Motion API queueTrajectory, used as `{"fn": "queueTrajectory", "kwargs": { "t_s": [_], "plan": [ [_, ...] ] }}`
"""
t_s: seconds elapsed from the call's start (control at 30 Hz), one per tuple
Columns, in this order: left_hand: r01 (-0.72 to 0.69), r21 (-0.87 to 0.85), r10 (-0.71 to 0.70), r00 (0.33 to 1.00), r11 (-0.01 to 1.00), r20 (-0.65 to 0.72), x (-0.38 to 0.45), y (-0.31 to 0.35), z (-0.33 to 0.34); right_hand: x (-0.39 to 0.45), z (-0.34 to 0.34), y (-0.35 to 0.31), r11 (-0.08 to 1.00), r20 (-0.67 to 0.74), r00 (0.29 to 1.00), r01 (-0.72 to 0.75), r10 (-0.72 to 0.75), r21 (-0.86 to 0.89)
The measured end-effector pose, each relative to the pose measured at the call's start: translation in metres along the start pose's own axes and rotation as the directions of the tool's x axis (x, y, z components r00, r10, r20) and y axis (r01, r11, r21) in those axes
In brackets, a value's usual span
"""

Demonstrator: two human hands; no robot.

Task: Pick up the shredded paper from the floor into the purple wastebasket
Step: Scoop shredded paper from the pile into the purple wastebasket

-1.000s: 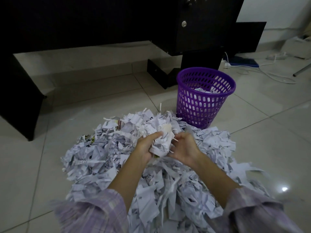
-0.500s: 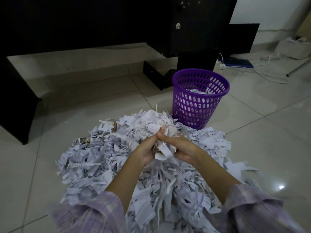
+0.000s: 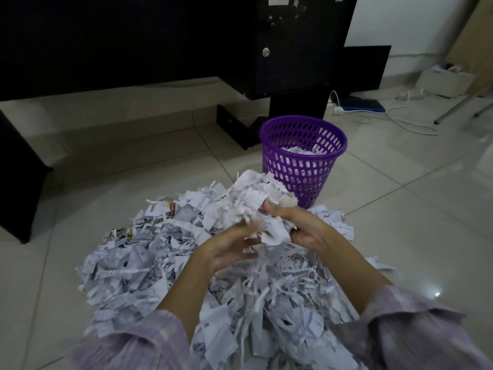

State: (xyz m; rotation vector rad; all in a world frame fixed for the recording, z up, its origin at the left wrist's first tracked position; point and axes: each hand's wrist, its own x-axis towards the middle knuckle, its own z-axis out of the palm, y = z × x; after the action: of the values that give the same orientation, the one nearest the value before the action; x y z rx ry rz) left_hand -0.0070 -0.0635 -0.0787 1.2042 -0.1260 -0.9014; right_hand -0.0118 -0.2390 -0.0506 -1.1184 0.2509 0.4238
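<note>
Both hands meet above the big heap of shredded paper (image 3: 165,263) on the tiled floor (image 3: 400,222). The left hand (image 3: 229,249) curls under a clump of shreds (image 3: 256,204), fingers bent and blurred against it. The right hand (image 3: 301,228) grips the same clump from the other side, thumb pressed on top. The purple wastebasket (image 3: 302,156) stands just beyond the heap, some scraps already inside, near a black cabinet (image 3: 293,49).

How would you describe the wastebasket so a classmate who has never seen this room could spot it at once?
Look at the black cabinet at the back; on the tiled floor in front of its base stands the purple wastebasket, just beyond the big pile of shredded paper. It is the only purple thing, with lattice walls and some shreds inside.
</note>
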Motion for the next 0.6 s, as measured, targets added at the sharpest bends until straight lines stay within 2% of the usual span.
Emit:
{"fn": "queueTrajectory", "kwargs": {
  "t_s": [0.07,0.17,0.27,0.47,0.6],
  "plan": [
    [0.065,0.132,-0.065,0.998,0.989,0.001,0.003,-0.005,0.001,-0.004,-0.005,-0.01,0.999,-0.036,0.999,0.033,-0.032,0.017],
    [0.13,0.285,-0.157,0.985,0.95,0.075,0.007,-0.013,0.005,-0.011,-0.01,-0.023,0.994,-0.103,0.99,0.099,-0.093,0.048],
    [0.155,0.432,-0.185,0.982,0.888,0.028,0.01,-0.021,0.009,-0.016,-0.016,-0.034,0.988,-0.154,0.981,0.13,-0.117,0.077],
    [0.197,0.415,-0.139,0.976,0.888,-0.165,0.01,-0.03,-0.001,-0.026,-0.025,-0.051,0.97,-0.16,0.967,0.217,-0.198,0.11],
    [0.225,0.37,-0.112,0.947,0.902,-0.303,0.008,-0.031,-0.014,-0.027,-0.031,-0.058,0.957,-0.117,0.966,0.247,-0.231,0.149]
  ]
}}
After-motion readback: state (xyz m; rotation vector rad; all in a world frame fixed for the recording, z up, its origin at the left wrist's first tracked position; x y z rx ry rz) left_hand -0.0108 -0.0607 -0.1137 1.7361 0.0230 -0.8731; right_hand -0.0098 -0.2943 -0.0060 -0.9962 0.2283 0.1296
